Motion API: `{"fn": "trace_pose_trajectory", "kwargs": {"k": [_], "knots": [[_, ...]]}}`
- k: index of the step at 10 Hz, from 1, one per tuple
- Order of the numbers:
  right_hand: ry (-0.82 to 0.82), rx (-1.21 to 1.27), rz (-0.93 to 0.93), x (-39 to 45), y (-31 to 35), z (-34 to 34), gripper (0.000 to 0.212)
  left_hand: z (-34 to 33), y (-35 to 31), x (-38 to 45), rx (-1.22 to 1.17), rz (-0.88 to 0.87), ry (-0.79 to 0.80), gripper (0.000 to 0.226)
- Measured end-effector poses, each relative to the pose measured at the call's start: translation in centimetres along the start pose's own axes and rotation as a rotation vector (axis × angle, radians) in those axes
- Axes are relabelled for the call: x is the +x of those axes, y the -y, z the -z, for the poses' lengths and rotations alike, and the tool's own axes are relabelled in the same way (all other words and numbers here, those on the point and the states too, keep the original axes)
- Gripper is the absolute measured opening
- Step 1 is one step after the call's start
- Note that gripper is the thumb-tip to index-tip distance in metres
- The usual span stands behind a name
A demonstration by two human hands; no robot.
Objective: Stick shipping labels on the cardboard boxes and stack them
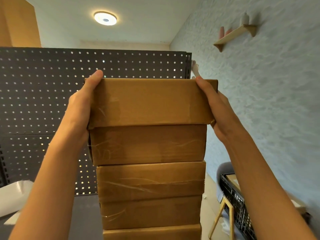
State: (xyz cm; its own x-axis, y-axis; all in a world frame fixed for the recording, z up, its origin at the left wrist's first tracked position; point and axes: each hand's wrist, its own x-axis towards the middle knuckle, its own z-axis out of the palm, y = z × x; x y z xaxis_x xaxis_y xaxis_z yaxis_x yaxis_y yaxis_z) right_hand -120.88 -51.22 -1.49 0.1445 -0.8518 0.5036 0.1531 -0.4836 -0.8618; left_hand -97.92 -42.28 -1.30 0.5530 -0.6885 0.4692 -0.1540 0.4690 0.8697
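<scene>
Two bare forearms reach up from the bottom of the view to a tall stack of brown cardboard boxes [150, 181], five of them showing, their fronts glossy with clear tape. The left hand [81, 108] and the right hand [216, 110] clasp the topmost brown cardboard box [150, 101] by its two short ends. It sits on the box below, overhanging a little on both sides. The left thumb lies along the near left edge, its tip at the top corner, and the palm presses the end face; the other left fingers are hidden behind the box. The right thumb [204, 90] lies up the near right edge in the same way, and a ring shows on a finger curled beneath the lower right corner. No shipping label can be made out on any face turned this way.

Below the right fingers, a black slatted plastic crate [233, 198] stands on a light wooden frame. Behind the left fingers and the stack rises a dark perforated metal panel [43, 101]. Above and beyond the right fingers, a small wooden wall shelf [233, 34] hangs on the pale blue textured wall, and a round ceiling lamp [105, 18] glows overhead.
</scene>
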Motion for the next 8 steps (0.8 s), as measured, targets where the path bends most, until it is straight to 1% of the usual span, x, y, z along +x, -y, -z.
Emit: {"fn": "trace_pose_trajectory", "kwargs": {"k": [2,4,5,6,7,8], "knots": [[0.002,0.006,-0.018,0.6,-0.3,-0.7,0.054,0.2,0.2,1.2,-0.006,0.061,0.016,0.042],[-0.008,-0.030,-0.019,0.9,-0.6,-1.1,0.057,0.6,0.5,1.8,0.005,0.049,0.057,0.041],[-0.019,-0.021,-0.016,0.8,-0.7,-1.1,0.054,0.7,0.5,1.7,0.018,0.053,0.061,0.047],[0.004,-0.018,-0.013,0.5,-0.6,-1.1,0.046,0.8,0.5,1.7,0.044,0.052,0.096,0.058],[-0.074,-0.165,0.025,0.3,-0.6,-1.2,0.049,1.2,0.6,1.8,0.184,-0.076,0.031,0.059],[-0.268,-0.431,0.220,0.0,0.2,-0.8,0.060,2.1,0.0,1.6,0.516,-0.358,-0.145,0.082]]}}
